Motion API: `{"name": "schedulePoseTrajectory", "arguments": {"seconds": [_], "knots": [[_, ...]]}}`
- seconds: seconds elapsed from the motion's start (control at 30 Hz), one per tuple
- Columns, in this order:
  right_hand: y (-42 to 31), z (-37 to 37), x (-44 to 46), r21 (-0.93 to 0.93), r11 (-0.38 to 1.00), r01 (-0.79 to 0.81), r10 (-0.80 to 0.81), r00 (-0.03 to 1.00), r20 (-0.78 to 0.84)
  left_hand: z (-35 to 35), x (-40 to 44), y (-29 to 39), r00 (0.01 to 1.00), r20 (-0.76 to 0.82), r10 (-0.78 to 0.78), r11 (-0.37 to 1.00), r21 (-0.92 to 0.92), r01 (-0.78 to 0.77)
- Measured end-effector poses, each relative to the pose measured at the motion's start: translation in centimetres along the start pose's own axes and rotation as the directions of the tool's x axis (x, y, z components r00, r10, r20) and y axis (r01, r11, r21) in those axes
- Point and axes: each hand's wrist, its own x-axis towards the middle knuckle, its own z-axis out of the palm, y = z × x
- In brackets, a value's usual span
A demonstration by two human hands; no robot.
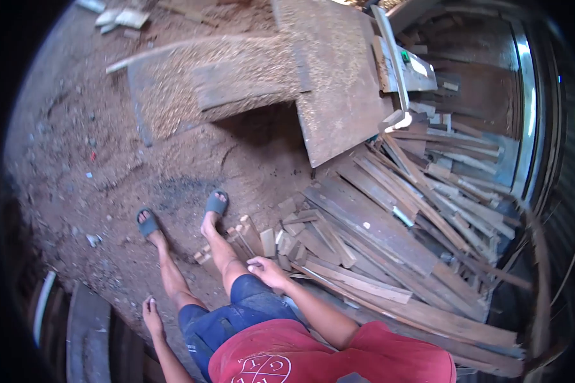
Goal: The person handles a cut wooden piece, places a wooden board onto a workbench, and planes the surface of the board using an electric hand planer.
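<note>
By the blue shorts (249,316), the right hand (269,273) is nearer the rightward-slanting planks (390,246) than the left hand (152,315); both hands' loose fingers look empty.

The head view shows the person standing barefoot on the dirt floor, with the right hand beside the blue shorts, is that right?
Not quite: they aren't barefoot. The head view shows gray slide sandals being worn on the dirt floor, with the right hand beside the blue shorts.
</note>
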Motion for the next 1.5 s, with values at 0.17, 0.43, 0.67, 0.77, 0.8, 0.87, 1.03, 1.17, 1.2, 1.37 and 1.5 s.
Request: {"name": "schedulePoseTrajectory", "arguments": {"seconds": [0.17,0.43,0.67,0.77,0.8,0.87,1.03,1.17,1.2,1.37,1.5], "knots": [[6.2,-1.6,0.1,0.032,0.997,0.073,-0.068,0.989,-0.135,-2.0,2.5,4.2,0.997,0.007,0.082,0.995,0.054,-0.083],[14.9,-9.1,2.4,0.208,0.975,0.084,-0.022,0.958,-0.285,1.5,1.6,17.2,0.991,-0.072,0.111,0.979,0.18,-0.097],[22.2,-17.4,7.2,0.687,0.716,0.124,0.114,0.95,-0.291,15.7,3.5,29.2,0.93,0.168,0.326,0.76,0.538,-0.364],[23.0,-21.4,4.7,0.864,0.447,0.231,0.163,0.929,-0.333,24.2,1.2,34.7,0.84,0.357,0.409,0.567,0.621,-0.54],[22.4,-22.9,2.6,0.892,0.386,0.234,0.196,0.924,-0.327,26.9,1.0,36.1,0.753,0.461,0.47,0.468,0.593,-0.655],[22.0,-24.7,0.9,0.926,0.237,0.294,0.217,0.913,-0.345,32.7,-4.4,40.6,0.732,0.518,0.444,0.3,0.683,-0.665],[21.3,-28.3,0.0,0.916,-0.042,0.4,0.237,0.894,-0.38,45.9,-11.2,48.9,0.608,0.757,0.238,0.31,0.534,-0.786],[23.3,-31.0,2.7,0.895,-0.092,0.437,0.254,0.879,-0.403,56.3,-15.0,54.5,0.452,0.847,0.278,0.106,0.441,-0.891],[24.8,-31.3,3.2,0.895,-0.086,0.437,0.257,0.878,-0.404,59.3,-14.9,55.7,0.407,0.862,0.302,0.105,0.394,-0.913],[32.8,-31.6,5.4,0.952,-0.058,0.3,0.415,0.875,-0.25,75.6,-14.1,61.6,0.237,0.727,0.645,0.061,0.26,-0.964],[38.6,-31.4,4.2,0.984,-0.084,0.154,0.531,0.843,-0.087,86.1,-14.3,66.2,0.28,0.608,0.743,0.027,0.39,-0.92]]}}
